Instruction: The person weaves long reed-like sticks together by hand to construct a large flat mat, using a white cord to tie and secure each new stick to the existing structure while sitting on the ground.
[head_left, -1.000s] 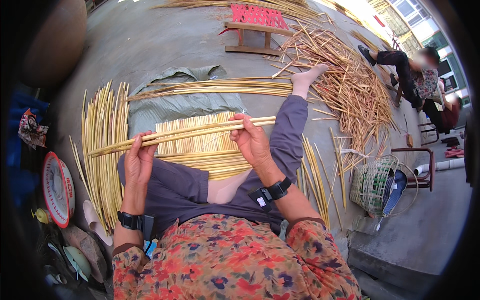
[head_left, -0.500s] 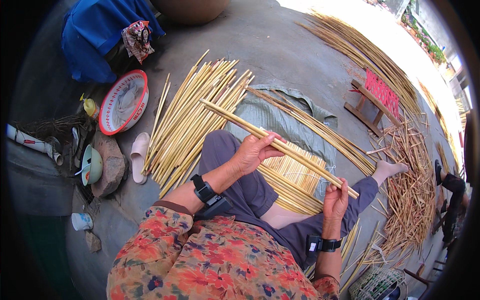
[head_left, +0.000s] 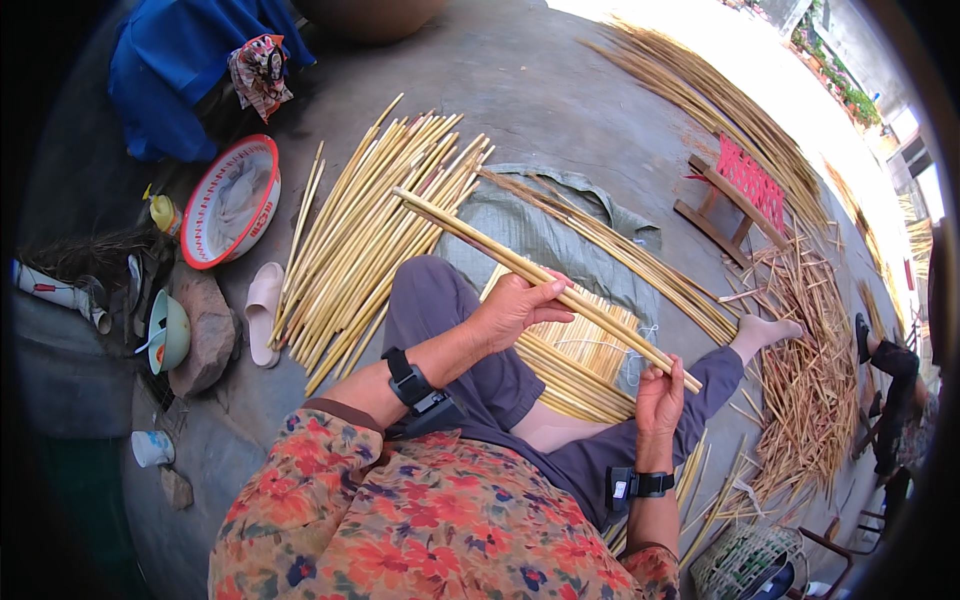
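My left hand (head_left: pixel 518 312) is closed round a pair of long, straight yellow stalks (head_left: pixel 455 228), gripping them near the middle. Closer to their right-hand end, the fingers of my right hand (head_left: pixel 660 398) pinch the same stalks. They slant from upper left to lower right above my lap, side by side. Below them, between my legs, lies a panel of stalks tied in a row (head_left: pixel 592 345), with a loop of pale string at its right side. Part of that panel is hidden by the stalks and my hands.
Loose cut stalks (head_left: pixel 385 230) are spread left of my knee. A grey-green tarp (head_left: pixel 570 245) lies ahead under a bundle of thinner stems. On the right are a wooden stool with red webbing (head_left: pixel 750 190) and a heap of stalk scraps (head_left: pixel 800 380). A red-rimmed basin (head_left: pixel 230 205) stands left.
The whole view has shifted slightly, so the surroundings sit a little further left. Both hands keep their hold on the stalks, with hardly any movement.
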